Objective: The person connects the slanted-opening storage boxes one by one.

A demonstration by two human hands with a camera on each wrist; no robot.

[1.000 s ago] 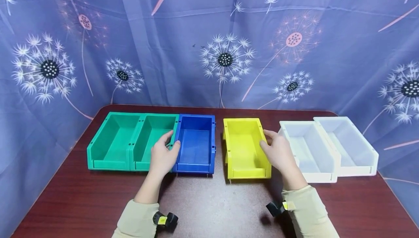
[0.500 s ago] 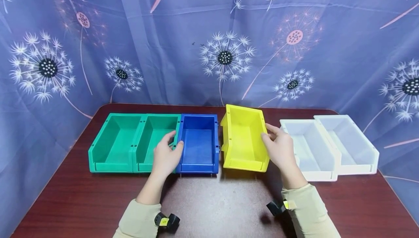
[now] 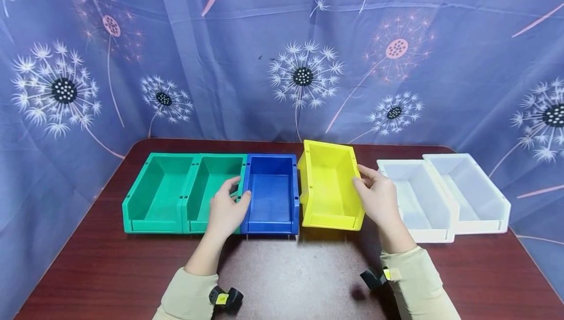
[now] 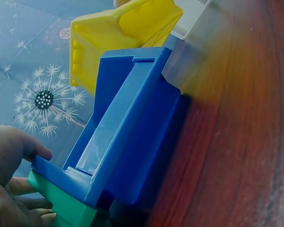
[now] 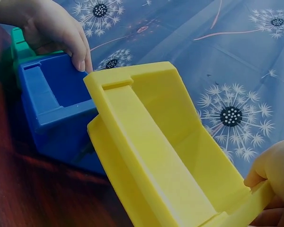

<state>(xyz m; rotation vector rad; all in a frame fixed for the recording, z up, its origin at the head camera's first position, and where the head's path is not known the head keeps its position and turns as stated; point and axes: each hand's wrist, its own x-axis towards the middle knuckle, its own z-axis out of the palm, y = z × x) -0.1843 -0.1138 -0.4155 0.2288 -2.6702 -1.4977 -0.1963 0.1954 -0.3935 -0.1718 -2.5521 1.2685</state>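
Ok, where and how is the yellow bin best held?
I'd take the yellow bin by its right side wall, from the right: that edge looks thin enough to pinch, as the right hand does, while the opposite side sits close to the blue bin.

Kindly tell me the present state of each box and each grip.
Left green box: upright, empty.
Right green box: upright, partly hidden.
Blue box: upright, empty.
Yellow box: tilted, empty.
Left white box: upright, partly hidden.
Right white box: upright, empty.
Left grip: holding blue box.
Right grip: holding yellow box.
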